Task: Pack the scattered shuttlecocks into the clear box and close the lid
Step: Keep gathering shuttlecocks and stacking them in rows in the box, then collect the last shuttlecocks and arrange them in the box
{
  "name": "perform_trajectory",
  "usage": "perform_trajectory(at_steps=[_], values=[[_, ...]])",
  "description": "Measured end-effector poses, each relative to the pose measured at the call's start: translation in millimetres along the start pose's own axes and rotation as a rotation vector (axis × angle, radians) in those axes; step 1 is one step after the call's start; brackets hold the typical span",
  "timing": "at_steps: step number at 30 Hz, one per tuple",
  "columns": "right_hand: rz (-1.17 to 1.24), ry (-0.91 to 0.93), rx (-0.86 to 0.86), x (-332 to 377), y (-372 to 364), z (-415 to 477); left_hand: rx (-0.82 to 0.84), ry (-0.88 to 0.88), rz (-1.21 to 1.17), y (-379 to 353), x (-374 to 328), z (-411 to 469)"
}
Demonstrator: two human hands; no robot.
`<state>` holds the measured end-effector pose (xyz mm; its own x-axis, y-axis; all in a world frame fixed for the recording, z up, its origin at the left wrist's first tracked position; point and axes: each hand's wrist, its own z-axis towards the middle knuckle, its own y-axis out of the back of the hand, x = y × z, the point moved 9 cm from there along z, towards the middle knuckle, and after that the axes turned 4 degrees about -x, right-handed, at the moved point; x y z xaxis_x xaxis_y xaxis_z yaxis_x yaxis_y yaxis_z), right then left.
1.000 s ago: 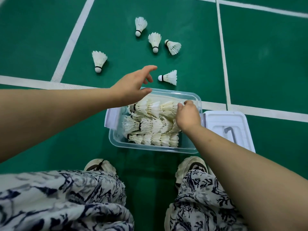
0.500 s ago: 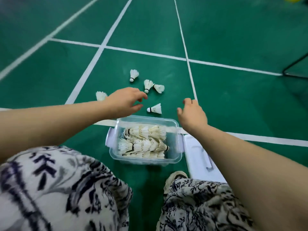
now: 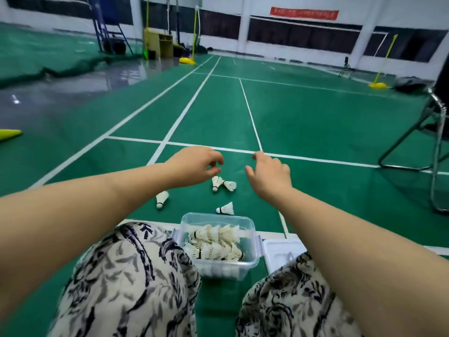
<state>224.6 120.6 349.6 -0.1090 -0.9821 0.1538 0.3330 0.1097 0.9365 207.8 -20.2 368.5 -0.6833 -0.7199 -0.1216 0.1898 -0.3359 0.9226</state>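
Note:
A clear box [image 3: 252,262] sits on the green floor between my knees, with several white shuttlecocks [image 3: 213,246] packed inside. Its white lid [image 3: 277,250] lies flat on the floor to the right of it. Loose shuttlecocks lie beyond the box: one on the left [image 3: 162,199], a touching pair [image 3: 222,183], and one close to the box [image 3: 226,208]. My left hand [image 3: 196,164] hovers just above and left of the pair, fingers loosely curled, with nothing seen in it. To the right of the pair, my right hand [image 3: 269,176] is stretched forward, fingers relaxed and empty.
My knees in patterned fabric [image 3: 136,283] flank the box. A metal-framed chair [image 3: 437,142] stands at the right. A yellow marker [image 3: 8,135] lies at far left. White court lines cross the floor. Yellow-based posts and a desk stand far back.
The view has tilted up to take in the hall. Both hands have moved forward from the box toward the loose shuttlecocks; the right hand has left the box.

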Motion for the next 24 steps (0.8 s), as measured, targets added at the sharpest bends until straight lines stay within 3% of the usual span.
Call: perform_trajectory(at_steps=[6, 11, 17, 24], values=[[-0.033, 0.005, -0.004, 1, 22, 9, 0.013, 0.039, 0.096, 19, 7, 1], [-0.028, 0.008, 0.073, -2, -14, 36, 0.043, 0.14, 0.134, 2, 56, 15], [0.003, -0.041, 0.29, -2, -138, 88, 0.059, 0.414, 0.099, -77, 152, 41], [0.059, -0.083, 0.446, -3, -310, 171, 0.048, 0.578, 0.062, -202, 265, 75]])
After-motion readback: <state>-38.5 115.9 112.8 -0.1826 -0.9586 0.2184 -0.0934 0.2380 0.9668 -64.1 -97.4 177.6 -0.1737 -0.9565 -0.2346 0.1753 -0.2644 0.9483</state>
